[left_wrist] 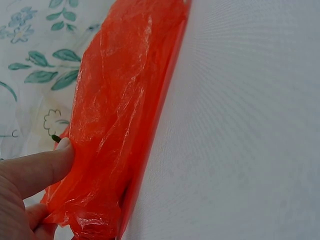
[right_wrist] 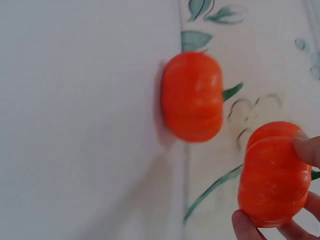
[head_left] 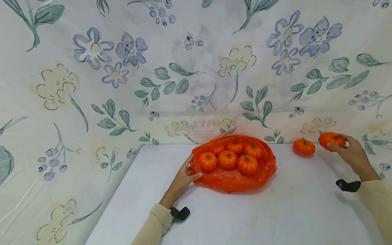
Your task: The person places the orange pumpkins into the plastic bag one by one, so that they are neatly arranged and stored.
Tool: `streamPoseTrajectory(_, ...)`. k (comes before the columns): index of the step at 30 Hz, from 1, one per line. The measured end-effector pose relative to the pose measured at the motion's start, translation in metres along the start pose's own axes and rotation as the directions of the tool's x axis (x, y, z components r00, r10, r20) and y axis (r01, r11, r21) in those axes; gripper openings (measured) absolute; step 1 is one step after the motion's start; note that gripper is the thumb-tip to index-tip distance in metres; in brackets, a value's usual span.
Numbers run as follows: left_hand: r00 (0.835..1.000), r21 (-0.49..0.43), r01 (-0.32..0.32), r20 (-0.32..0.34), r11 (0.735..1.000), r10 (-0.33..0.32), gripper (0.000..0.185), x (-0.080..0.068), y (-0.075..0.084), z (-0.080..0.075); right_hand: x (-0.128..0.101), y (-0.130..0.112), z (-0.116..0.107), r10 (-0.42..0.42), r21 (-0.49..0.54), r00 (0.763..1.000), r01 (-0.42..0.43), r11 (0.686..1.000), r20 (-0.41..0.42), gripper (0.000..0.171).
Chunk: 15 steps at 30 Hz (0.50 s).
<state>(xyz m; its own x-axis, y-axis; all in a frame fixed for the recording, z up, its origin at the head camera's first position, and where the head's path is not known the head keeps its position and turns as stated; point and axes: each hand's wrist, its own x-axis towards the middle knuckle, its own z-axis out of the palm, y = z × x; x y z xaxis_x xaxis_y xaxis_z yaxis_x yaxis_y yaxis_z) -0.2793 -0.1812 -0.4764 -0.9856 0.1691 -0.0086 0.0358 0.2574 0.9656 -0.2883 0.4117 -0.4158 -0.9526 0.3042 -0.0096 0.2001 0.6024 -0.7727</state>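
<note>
My right hand (head_left: 352, 153) grips a small orange toy pumpkin (head_left: 331, 141) with a green stem and holds it above the table at the far right. In the right wrist view, thumb and fingers hold that pumpkin by its sides. A second toy pumpkin (head_left: 304, 147) sits on the table just left of it. My left hand (head_left: 182, 175) pinches the left rim of a red plastic bag (head_left: 232, 185), thumb on one side and fingers on the other. Several more pumpkins (head_left: 227, 160) lie grouped inside the open bag. The left wrist view shows mainly the bag's crinkled side (left_wrist: 115, 100).
A white table (head_left: 291, 211) carries everything. Behind its back edge hangs a floral-patterned sheet (head_left: 208, 78), which also runs down the left side. Each wrist wears a black camera mount (head_left: 180, 213).
</note>
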Motion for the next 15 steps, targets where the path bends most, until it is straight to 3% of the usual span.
streamPoseTrajectory(7, 1.000, 0.006, 0.001, 0.002, 1.000, -0.001, 0.088, -0.002, -0.002, 0.001, -0.016, -0.026, 0.009, -0.090, -0.068, 0.994, 0.095, 0.993, 0.068, 0.095)
streamPoseTrajectory(15, 1.000, 0.001, -0.003, 0.001, 1.000, 0.003, 0.087, -0.001, -0.002, 0.000, -0.034, -0.064, 0.035, -0.225, -0.077, 0.961, 0.239, 0.968, 0.160, 0.087)
